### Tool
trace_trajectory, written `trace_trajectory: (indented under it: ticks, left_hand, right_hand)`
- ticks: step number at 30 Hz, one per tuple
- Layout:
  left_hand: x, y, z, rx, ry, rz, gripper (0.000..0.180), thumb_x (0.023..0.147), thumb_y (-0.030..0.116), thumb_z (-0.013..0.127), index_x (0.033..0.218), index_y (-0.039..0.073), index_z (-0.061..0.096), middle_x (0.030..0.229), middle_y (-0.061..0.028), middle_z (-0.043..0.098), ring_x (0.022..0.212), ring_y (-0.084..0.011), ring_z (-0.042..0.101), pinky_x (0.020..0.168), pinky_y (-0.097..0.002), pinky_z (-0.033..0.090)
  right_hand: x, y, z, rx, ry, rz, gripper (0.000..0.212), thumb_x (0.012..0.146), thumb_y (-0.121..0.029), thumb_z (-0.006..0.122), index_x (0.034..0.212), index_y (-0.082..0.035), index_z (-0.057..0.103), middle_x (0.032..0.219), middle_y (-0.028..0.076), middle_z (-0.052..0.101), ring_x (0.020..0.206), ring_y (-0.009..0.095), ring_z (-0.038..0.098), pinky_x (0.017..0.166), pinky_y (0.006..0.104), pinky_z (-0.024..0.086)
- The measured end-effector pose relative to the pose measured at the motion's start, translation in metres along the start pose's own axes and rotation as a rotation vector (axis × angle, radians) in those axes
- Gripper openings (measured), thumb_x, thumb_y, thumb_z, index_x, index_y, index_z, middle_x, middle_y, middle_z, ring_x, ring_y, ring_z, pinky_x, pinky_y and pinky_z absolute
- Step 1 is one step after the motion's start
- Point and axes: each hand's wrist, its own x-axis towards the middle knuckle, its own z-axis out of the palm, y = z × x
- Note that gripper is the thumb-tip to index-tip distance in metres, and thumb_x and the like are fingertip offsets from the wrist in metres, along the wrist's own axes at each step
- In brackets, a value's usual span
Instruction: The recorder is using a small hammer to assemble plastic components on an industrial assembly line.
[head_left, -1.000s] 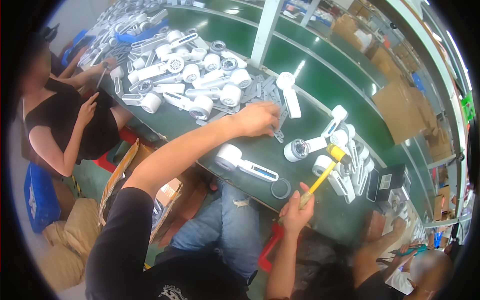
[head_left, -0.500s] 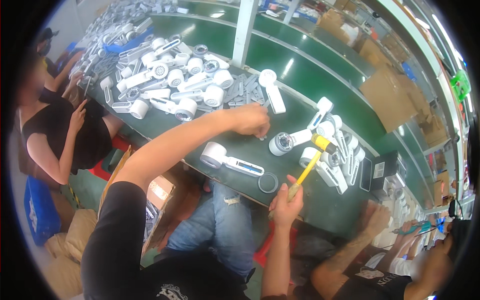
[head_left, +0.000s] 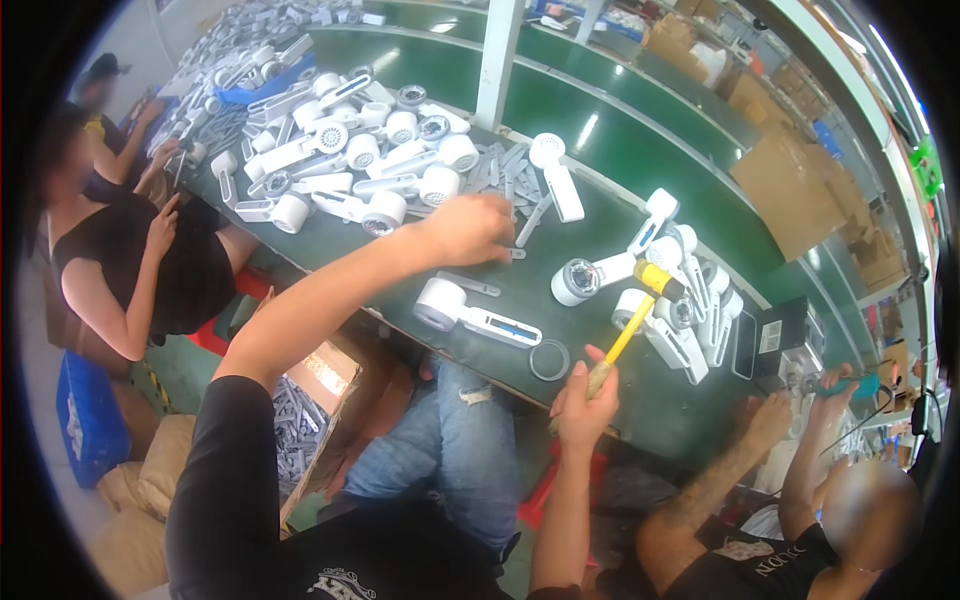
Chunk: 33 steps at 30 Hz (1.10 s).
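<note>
My left hand [head_left: 472, 228] is over the table beside a spread of thin grey strips [head_left: 490, 172]. Its fingers curl downward, closed, and whatever they hold is hidden. In my right hand [head_left: 586, 402] is a mallet [head_left: 628, 332] with a yellow handle and a yellow head with a dark end, raised over the table's near edge. Between the hands lies a white shower-head-shaped piece [head_left: 436, 305], a blue line along its handle slot. A loose grey strip [head_left: 470, 285] lies just behind it, and a grey ring [head_left: 549, 360] rests to its right.
A big heap of similar white pieces [head_left: 350, 150] covers the table's far left. More white pieces [head_left: 680, 260] are grouped at the right, beside a dark box [head_left: 785, 345]. An open carton of grey strips [head_left: 300, 420] stands below my left arm. Co-workers sit on both sides.
My left hand has shifted slightly left and nearer. A grey strip now shows behind the white piece. The mallet stays in my right hand, and the view has shifted a little.
</note>
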Motion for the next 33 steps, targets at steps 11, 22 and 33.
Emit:
trace_trajectory:
  ticks: [11,22,33]
  left_hand:
    - [-0.052,0.063,-0.023,-0.815,0.264,-0.349,0.018,0.104,0.015,0.067,0.117,0.002,0.065,0.104,-0.0119,0.079,0.084,-0.0125,0.076,0.076,-0.0297,0.059]
    - [-0.091,0.121,0.016,-0.116,0.454,0.171,0.037,0.079,0.028,0.085,0.112,0.014,0.076,0.125,-0.0053,0.07,0.124,-0.0291,0.058,0.1,-0.0439,0.049]
    - [-0.081,0.068,-0.015,-0.14,0.587,0.207,0.032,0.077,0.006,0.068,0.108,0.01,0.073,0.098,-0.0057,0.07,0.095,-0.0289,0.066,0.086,-0.0437,0.051]
  right_hand:
    - [-0.018,-0.03,0.011,0.046,-0.051,0.124,0.025,0.106,-0.011,0.063,0.128,0.001,0.06,0.076,0.006,0.063,0.045,0.007,0.048,0.038,0.0247,0.039]
    - [-0.018,-0.054,0.013,0.067,0.172,0.06,0.02,0.104,-0.016,0.069,0.109,0.003,0.068,0.074,0.005,0.063,0.042,0.006,0.047,0.036,0.0246,0.034]
    - [-0.009,-0.025,-0.044,0.012,0.232,0.095,0.024,0.107,-0.016,0.062,0.118,0.004,0.069,0.075,0.005,0.059,0.039,0.008,0.04,0.034,0.0264,0.03]
